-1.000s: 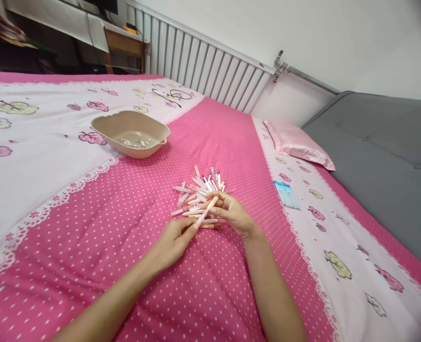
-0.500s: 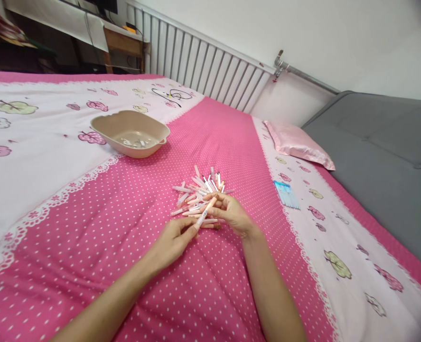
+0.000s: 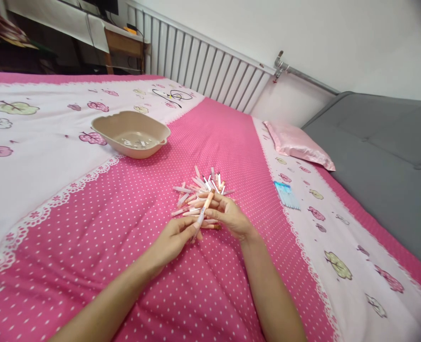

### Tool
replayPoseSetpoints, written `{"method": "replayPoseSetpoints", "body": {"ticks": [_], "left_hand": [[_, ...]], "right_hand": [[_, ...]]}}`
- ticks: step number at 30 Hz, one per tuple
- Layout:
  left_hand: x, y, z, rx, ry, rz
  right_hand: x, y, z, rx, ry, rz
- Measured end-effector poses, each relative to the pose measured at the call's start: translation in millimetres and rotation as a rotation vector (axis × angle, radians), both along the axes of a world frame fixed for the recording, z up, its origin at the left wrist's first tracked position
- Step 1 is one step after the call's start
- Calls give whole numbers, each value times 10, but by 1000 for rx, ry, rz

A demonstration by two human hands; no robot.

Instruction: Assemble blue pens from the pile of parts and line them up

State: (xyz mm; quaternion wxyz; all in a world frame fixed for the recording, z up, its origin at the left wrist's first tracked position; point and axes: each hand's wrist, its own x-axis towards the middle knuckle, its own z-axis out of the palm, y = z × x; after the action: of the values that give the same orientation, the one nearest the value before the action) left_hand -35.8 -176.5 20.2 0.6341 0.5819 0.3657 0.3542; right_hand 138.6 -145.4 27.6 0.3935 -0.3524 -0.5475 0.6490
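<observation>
My left hand (image 3: 177,236) is closed around the lower, whitish end of a slim pen (image 3: 208,201), which is peach-coloured higher up with a brown tip. The pen slants up and to the right. At its upper half, my right hand (image 3: 229,214) has its thumb beside the barrel and its fingers curled behind it. Just beyond both hands lies a loose pile of pens (image 3: 185,199) in pink, white and peach, some with dark ends. My fingers hide part of that pile.
A beige plastic basin (image 3: 132,149) with small pale bits inside stands at the back left on the pink bedspread (image 3: 224,123). A flat row of blue-topped sticks (image 3: 286,194) lies to the right. Farther off are a pink pillow (image 3: 297,145), a black cable (image 3: 176,95) and a grey headboard (image 3: 381,152).
The pen has tilted more upright, its brown tip now showing above my right fingers. My left hand has shifted very slightly down its lower end. The pile and basin stay put.
</observation>
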Motion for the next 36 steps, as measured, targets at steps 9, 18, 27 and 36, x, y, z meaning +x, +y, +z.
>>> {"method": "replayPoseSetpoints", "body": {"ticks": [9,18,27,36], "left_hand": [[-17,-35,5,-121,-56,-48],[0,-28,18,-90,-1,-41],[25,-10,-56,-111,-2,19],[57,-26,15,-178,-32,49]], "right_hand": [[-24,-34,20,-75,67,79],[9,-23,-21,-106,50,43],[-21,-33,6,-138,19,55],[-26,-30,-32,-112,-5,48]]}}
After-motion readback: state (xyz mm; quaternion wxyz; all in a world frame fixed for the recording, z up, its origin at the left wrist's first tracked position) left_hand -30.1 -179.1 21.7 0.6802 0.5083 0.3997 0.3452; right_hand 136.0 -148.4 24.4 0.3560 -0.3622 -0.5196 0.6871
